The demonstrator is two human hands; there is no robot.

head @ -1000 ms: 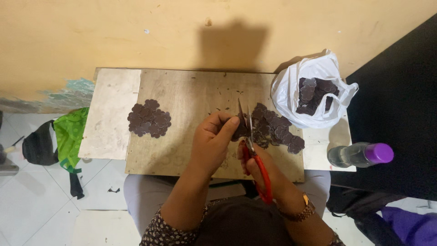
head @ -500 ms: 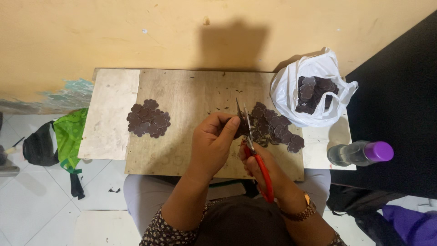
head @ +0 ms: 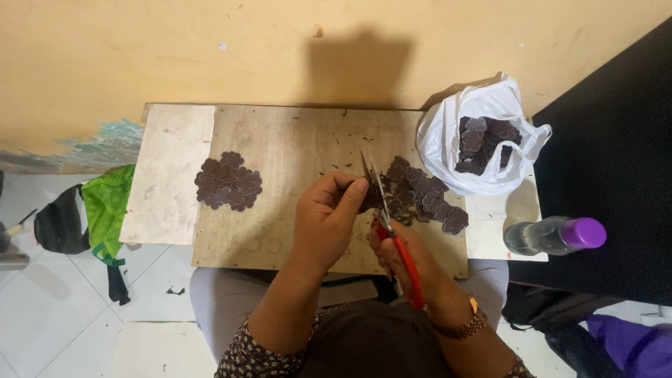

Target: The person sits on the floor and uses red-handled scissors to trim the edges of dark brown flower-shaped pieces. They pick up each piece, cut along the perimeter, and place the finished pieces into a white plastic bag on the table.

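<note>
My right hand (head: pixel 406 259) grips red-handled scissors (head: pixel 388 224), blades pointing up and away over the wooden board (head: pixel 301 140). My left hand (head: pixel 325 217) pinches a small dark purple scalloped piece (head: pixel 369 199) against the blades; most of the piece is hidden by my fingers. Right of the blades lies a loose pile of the same dark purple pieces (head: pixel 423 199). A tidier heap of dark pieces (head: pixel 228 180) rests on the board's left part.
A white plastic bag (head: pixel 448 136) holding more dark pieces stands at the board's back right. A clear bottle with a purple cap (head: pixel 556 235) lies at the right. A pale slab (head: pixel 171 171) adjoins the board's left; green cloth and a black bag (head: pixel 59 224) lie on the tiled floor.
Both hands stay in place with the scissors. The blades have shifted slightly against the piece my left hand holds.
</note>
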